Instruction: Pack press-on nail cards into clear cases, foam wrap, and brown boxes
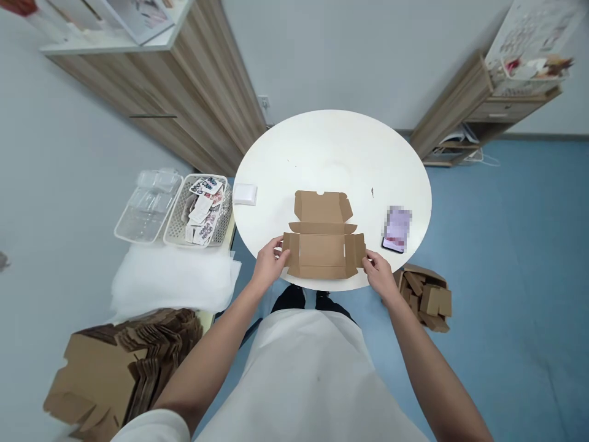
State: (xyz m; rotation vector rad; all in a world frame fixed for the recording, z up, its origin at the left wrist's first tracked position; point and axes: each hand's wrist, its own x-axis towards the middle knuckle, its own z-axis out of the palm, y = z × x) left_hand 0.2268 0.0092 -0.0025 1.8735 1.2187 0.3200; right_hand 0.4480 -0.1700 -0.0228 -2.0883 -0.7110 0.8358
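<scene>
An unfolded brown cardboard box [322,250] lies on the white oval table [331,147], close to its front edge. Its lid flap points away from me, and the side flaps spread left and right. My left hand [270,263] pinches the outer edge of the left side flap between thumb and fingers. At the opposite end, my right hand [379,271] grips the edge of the right side flap. Some fingertips are hidden behind the cardboard on both sides.
A phone [394,230], partly pixelated, lies on the table's right, and a small white packet [245,194] at its left edge. Left of the table are a basket of cards [171,228], clear plastic trays [146,212], white sheets [175,276] and stacked flat cardboard [105,374]. A carton of boxes [426,298] stands on the floor.
</scene>
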